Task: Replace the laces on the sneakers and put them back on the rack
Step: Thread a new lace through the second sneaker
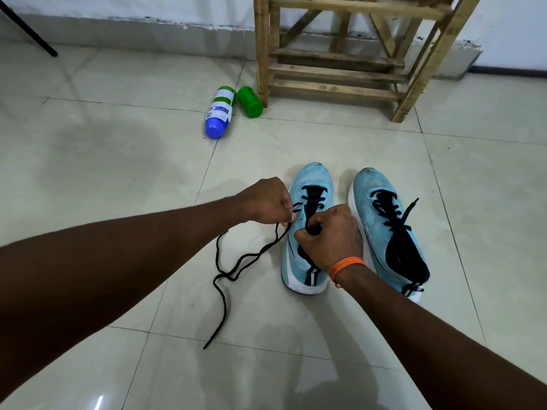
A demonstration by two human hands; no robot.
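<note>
Two light blue sneakers stand side by side on the tiled floor, toes pointing away from me. My left hand (pixel 268 201) pinches a black lace (pixel 228 267) at the left edge of the left sneaker (pixel 310 179); the loose lace trails in loops over the floor to my left. My right hand (pixel 330 235), with an orange band on its wrist, is curled over the left sneaker's tongue and grips it near the eyelets. The right sneaker (pixel 373 196) stands untouched with a black lace threaded through it, one end sticking up.
A wooden rack (pixel 334 69) stands against the wall beyond the sneakers. A blue-capped bottle (pixel 219 112) and a green container (pixel 250 101) lie on the floor by the rack's left leg. A black stand leg (pixel 29 31) crosses the far left corner.
</note>
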